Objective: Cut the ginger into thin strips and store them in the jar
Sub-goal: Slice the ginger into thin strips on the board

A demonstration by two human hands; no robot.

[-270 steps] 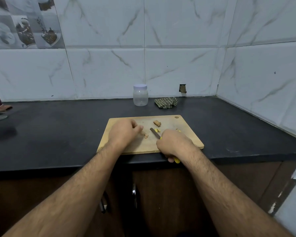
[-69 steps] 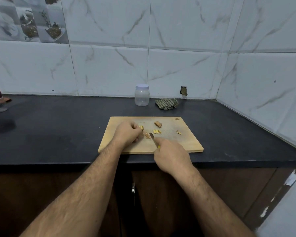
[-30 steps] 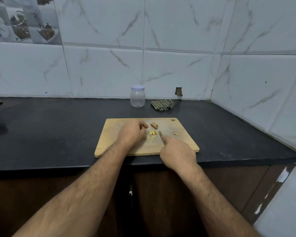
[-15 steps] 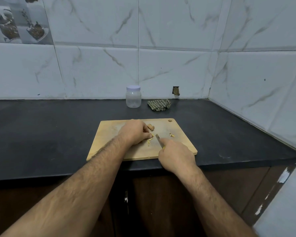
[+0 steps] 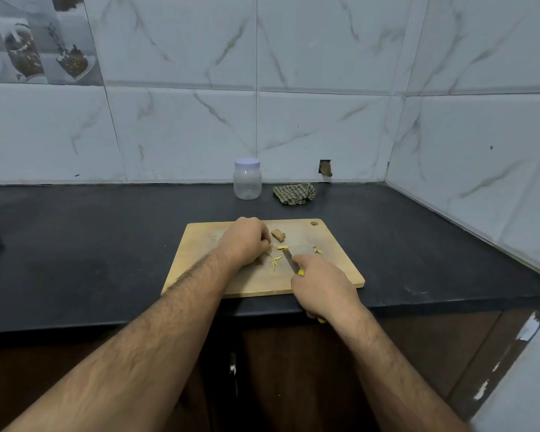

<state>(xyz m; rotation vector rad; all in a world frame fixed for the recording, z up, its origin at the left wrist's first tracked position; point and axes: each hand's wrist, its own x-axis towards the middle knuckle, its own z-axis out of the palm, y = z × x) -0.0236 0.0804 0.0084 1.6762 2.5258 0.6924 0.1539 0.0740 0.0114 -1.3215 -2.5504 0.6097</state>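
Marbled wall tiles [image 5: 325, 57], black countertop [image 5: 91, 244]

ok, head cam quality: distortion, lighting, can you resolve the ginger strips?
Head view: wide-angle bowing in the wall tile lines and counter edge; dim, cool, even light, no hard glare; ginger strips on the cutting board tiny but distinguishable; knife blade sharp enough.

Tan board [image 5: 206, 244], black counter [image 5: 106, 244], clear jar [image 5: 247, 185] (lilac lid), checked green cloth [image 5: 294, 193], yellow-handled knife [image 5: 290, 260].
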